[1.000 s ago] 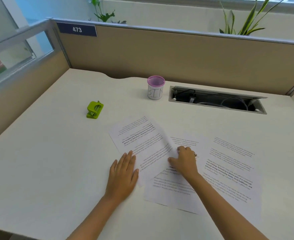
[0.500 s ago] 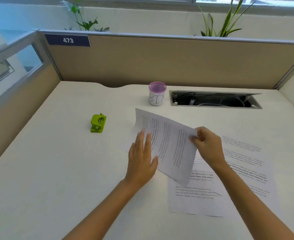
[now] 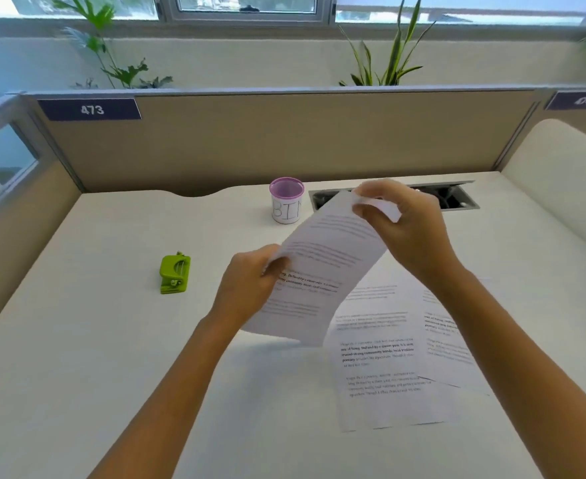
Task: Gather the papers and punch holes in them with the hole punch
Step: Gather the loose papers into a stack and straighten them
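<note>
Now | both hands' fingers (image 3: 277,262) pinch curled printed sheet (image 3: 322,271) | glossy green hole punch (image 3: 175,274) apart

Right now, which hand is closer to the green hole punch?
Left. The left hand pinches the lifted sheet just right of the hole punch. The right hand holds the sheet's far end, well off to the right, by the cup.

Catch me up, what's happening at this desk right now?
A person holds one printed sheet in the air with both hands: the left hand grips its left edge, the right hand pinches its top corner. Two more sheets lie overlapping on the desk. The green hole punch sits untouched to the left.
</note>
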A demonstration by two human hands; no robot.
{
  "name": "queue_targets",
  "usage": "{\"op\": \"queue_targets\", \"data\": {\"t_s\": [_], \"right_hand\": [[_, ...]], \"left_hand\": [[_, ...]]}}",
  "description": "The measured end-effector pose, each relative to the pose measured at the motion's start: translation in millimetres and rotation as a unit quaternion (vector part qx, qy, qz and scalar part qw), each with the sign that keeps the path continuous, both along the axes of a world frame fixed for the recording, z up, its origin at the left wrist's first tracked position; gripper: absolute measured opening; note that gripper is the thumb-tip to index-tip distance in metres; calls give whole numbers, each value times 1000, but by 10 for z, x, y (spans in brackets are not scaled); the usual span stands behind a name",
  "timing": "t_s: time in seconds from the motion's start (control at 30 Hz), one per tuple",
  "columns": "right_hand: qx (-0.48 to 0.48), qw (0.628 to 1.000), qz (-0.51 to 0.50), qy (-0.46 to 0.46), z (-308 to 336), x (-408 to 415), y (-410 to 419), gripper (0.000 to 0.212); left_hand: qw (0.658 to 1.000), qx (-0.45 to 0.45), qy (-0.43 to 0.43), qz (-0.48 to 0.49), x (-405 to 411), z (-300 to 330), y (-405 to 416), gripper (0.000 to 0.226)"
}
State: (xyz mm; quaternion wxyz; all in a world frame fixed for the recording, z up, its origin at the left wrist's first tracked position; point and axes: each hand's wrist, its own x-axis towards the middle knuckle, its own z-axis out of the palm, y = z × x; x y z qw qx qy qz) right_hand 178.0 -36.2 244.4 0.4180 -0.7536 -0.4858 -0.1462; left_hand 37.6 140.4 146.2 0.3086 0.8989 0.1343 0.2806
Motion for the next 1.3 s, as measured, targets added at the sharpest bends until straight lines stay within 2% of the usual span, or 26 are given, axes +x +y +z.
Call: {"op": "queue_targets", "data": {"t_s": [0.13,0.2,0.3,0.4,0.5,0.6,0.7,0.77,0.87,1.03,1.2,1.3], "right_hand": [[19,994,-50,90,-241,230,-78,32],[2,981,-96,168,-447,432,-208,36],[-71,933,-171,308,-866,765,-513,47],[-202,882,-247,348,-1303,1026,-882,55],[-311,819,-330,351,-1641,1187,-1232,58],[-313,755,-448,362,-1787,1324,-1536,56],[-326,685,-511,404,-1810,1473,-1774,76],[-354,662,-506,425,-1816,1532,-1861,90],[-359,672,-492,422,-1850,1571,-1897,86],[-336,709,-469,405,-1870,1588,-1853,57],[-294,743,-437,414,-1855,1586,-1871,44],[-260,782,-418,382,-1784,1622,-1839,30]], "left_hand": [[988,-131,-19,82,-32,-158,-19,17],[966,-232,-24,112,-39,-287,-39,4],[923,-363,-27,125,1,-545,-147,7],[882,-453,-17,130,101,-795,-335,10],[860,-492,23,135,217,-1016,-492,13],[855,-494,50,151,294,-1150,-576,23],[861,-475,75,165,307,-1249,-614,23],[871,-453,95,166,298,-1301,-616,23],[876,-443,98,165,289,-1337,-597,20],[877,-443,95,160,287,-1359,-584,16],[880,-436,99,162,288,-1373,-591,21],[880,-438,100,157,281,-1375,-583,20]]}}
